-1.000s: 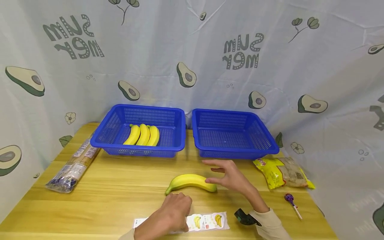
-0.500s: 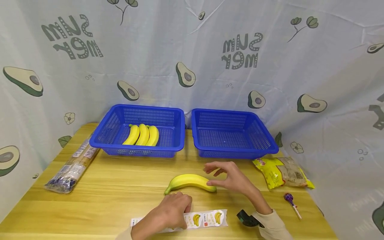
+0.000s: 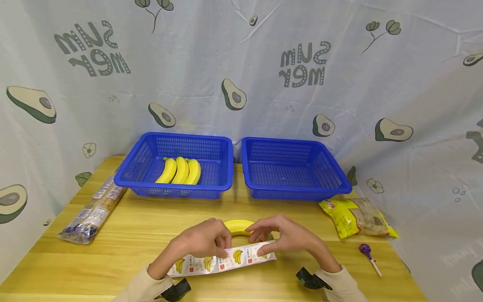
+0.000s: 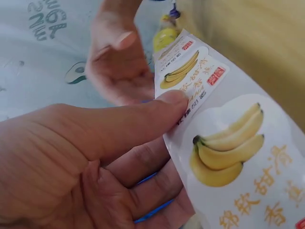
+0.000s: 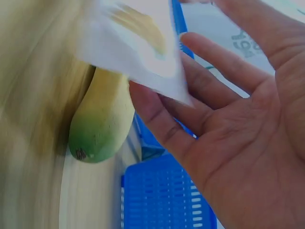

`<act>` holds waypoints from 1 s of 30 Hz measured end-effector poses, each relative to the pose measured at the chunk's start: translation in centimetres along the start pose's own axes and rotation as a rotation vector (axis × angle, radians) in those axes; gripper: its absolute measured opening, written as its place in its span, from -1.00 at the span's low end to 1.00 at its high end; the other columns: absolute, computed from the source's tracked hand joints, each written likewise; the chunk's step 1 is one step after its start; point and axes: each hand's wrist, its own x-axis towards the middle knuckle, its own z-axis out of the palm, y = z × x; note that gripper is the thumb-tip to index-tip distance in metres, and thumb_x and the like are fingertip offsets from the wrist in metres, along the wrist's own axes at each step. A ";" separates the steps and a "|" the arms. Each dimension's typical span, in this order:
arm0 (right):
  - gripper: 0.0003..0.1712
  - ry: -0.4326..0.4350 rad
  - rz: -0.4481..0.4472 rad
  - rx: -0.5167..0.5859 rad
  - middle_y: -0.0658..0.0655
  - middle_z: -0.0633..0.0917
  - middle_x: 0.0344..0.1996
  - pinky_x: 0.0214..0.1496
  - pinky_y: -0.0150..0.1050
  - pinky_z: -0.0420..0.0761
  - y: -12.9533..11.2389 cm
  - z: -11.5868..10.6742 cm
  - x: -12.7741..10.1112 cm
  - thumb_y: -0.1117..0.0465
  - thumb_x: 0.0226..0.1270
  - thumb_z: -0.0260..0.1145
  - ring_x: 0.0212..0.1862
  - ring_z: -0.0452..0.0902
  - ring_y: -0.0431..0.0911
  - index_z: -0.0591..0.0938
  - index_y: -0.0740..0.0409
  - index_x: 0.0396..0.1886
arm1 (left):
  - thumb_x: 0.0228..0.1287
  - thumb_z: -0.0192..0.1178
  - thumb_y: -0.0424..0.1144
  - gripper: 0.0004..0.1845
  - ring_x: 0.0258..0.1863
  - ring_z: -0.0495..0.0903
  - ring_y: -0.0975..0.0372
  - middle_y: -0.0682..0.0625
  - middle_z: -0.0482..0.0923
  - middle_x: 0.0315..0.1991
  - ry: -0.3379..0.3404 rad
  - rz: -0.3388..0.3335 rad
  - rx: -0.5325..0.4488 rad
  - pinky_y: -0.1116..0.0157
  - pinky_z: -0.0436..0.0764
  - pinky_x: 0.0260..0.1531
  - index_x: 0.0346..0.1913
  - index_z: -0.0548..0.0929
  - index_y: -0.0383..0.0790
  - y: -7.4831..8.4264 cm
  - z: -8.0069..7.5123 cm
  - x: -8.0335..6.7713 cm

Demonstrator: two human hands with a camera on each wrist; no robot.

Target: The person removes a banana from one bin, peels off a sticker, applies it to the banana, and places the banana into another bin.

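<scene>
1. Head view: left hand pinches one banana-sticker strip.
2. Right hand, half open, sits at its right end, contact unclear.
3. One banana lies just behind; three bananas fill part of one of two blue baskets.

Sleeves: plain light beige, long, slightly creased. Left sleeve ends behind left hand; right sleeve, same beige, lies well right of left hand. Wrist cameras: left wrist camera, black, blocky, near left hand; right wrist camera, also black, angular, well right of left hand.
</scene>
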 end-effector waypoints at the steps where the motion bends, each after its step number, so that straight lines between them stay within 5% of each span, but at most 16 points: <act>1: -0.47 0.007 0.014 -0.002 0.25 0.83 -0.01 0.03 -0.14 0.80 0.0 0.1 0.0 0.28 0.38 0.58 -0.04 0.81 -0.08 0.67 0.42 0.25 | 0.25 0.51 -0.52 -0.79 -0.45 0.65 0.42 0.15 0.72 -0.47 0.004 -0.003 -0.006 0.40 0.66 -0.32 -0.40 0.75 -0.16 0.1 -0.4 -0.1; 5: -0.53 0.071 0.064 -0.013 0.24 0.82 0.02 -0.03 -0.26 0.77 -0.2 0.6 0.3 0.28 0.37 0.58 -0.06 0.76 -0.23 0.72 0.35 0.21 | 0.31 0.49 -0.46 -0.85 -0.42 0.65 0.39 0.13 0.72 -0.44 0.033 0.004 0.018 0.37 0.67 -0.31 -0.35 0.78 -0.18 0.4 -1.5 -0.5; 11: -0.59 0.151 0.021 -0.035 0.15 0.79 -0.24 -0.20 -0.33 0.73 -0.1 1.4 1.1 0.34 0.38 0.55 -0.28 0.64 -0.31 0.72 0.34 0.18 | 0.42 0.45 -0.28 -0.95 -0.54 0.55 0.37 0.15 0.68 -0.52 0.104 0.014 0.039 0.36 0.59 -0.44 -0.20 0.84 -0.18 0.4 -1.5 -0.2; 23: -0.78 0.198 -0.014 -0.066 0.08 0.84 -0.13 -0.14 -0.25 0.77 -0.9 1.9 1.8 0.32 0.35 0.59 -0.11 0.69 -0.15 0.79 0.14 -0.05 | 0.50 0.32 -0.41 -0.86 -0.39 0.63 0.37 0.09 0.70 -0.43 0.126 0.135 -0.203 0.37 0.68 -0.21 -0.29 0.78 -0.30 -0.5 -0.3 1.0; 30: -0.82 0.220 -0.044 -0.072 0.07 0.84 -0.18 -0.12 -0.22 0.80 -1.5 2.0 2.0 0.34 0.35 0.58 -0.09 0.71 -0.18 0.81 0.13 -0.10 | 0.53 0.28 -0.39 -0.88 -0.33 0.61 0.29 0.05 0.70 -0.37 0.056 0.095 -0.349 0.36 0.61 -0.23 -0.18 0.79 -0.35 -0.7 -0.5 1.0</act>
